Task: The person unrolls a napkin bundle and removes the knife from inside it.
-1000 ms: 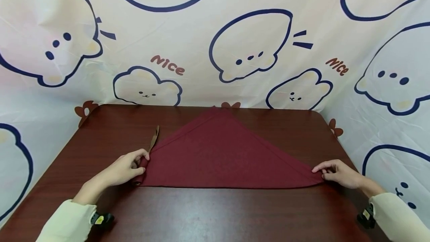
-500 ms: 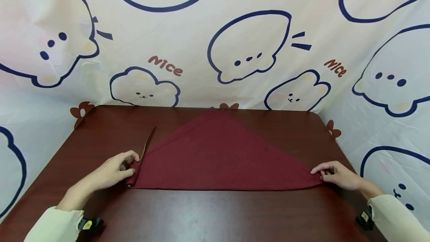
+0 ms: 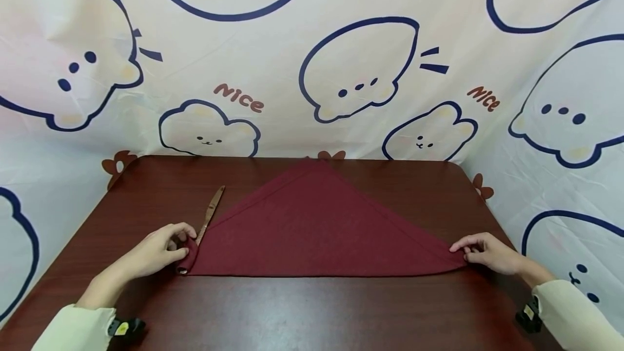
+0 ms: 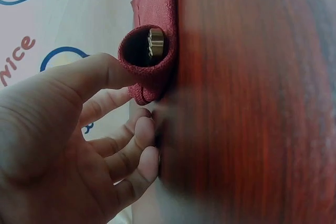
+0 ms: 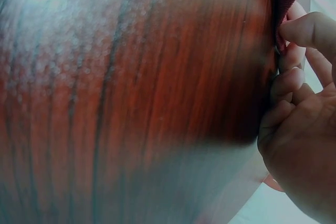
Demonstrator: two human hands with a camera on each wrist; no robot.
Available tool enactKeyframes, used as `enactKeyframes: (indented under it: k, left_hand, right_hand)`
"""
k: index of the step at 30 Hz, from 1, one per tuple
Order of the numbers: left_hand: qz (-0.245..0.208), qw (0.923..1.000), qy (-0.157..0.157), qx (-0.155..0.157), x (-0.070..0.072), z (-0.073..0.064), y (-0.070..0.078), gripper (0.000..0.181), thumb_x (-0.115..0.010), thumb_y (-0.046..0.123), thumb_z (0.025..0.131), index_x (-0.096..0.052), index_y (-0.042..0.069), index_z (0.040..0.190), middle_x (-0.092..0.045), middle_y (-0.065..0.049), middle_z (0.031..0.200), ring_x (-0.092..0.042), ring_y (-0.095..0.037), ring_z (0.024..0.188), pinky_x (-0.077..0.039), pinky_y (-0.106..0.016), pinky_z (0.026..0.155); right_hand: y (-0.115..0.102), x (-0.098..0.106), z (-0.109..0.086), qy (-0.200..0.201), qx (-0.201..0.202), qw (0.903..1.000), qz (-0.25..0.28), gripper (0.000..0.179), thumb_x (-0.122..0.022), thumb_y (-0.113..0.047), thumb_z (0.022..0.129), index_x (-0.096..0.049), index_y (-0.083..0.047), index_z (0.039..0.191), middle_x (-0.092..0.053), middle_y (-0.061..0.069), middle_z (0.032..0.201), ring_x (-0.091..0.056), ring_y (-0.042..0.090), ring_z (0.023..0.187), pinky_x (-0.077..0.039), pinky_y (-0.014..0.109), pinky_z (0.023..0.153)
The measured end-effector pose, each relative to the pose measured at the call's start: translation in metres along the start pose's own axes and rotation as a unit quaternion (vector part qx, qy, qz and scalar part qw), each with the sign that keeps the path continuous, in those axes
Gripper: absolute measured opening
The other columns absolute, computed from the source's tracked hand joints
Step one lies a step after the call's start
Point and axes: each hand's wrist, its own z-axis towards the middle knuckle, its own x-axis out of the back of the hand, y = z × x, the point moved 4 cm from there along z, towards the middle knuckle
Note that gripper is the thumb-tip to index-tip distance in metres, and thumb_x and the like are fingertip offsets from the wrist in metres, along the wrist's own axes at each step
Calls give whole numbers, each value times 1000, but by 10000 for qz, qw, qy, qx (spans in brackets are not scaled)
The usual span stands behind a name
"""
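Note:
A dark red cloth napkin (image 3: 322, 226) lies folded into a triangle, its point toward the far edge. At its left corner the cloth is wound into a tight roll (image 3: 189, 259). A gold table knife (image 3: 213, 206) sticks out of the roll's far end, tilted slightly right. My left hand (image 3: 155, 252) holds the roll between thumb and forefinger. In the left wrist view, a gold metal end (image 4: 157, 42) shows inside the roll's open mouth. The napkin's right corner is pinched by my right hand (image 3: 494, 253), thumb against forefinger; the other fingers curl on the table.
The dark brown wooden table (image 3: 312, 313) has rounded far corners. A white curtain (image 3: 283, 69) with cartoon faces stands around its back and sides. Each wrist wears a small black camera (image 3: 128, 328).
My left hand has moved left, carrying the roll and knife with it; the knife has turned and shows its flat side. My right hand stays at the right corner.

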Motion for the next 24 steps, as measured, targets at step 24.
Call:
enactKeyframes:
  k: [24]
  left_hand:
    - [-305, 9992, -227, 78, -1, -1, -1, 25, -65, 6, 87, -59, 9, 111, -57, -8, 99, -50, -3, 63, -41, -21, 59]
  right_hand:
    - [5, 0, -3, -10, -66, 9999, 84, 23, -53, 8, 91, -66, 3, 110, -45, 10, 69, -43, 6, 58, -32, 30, 46]
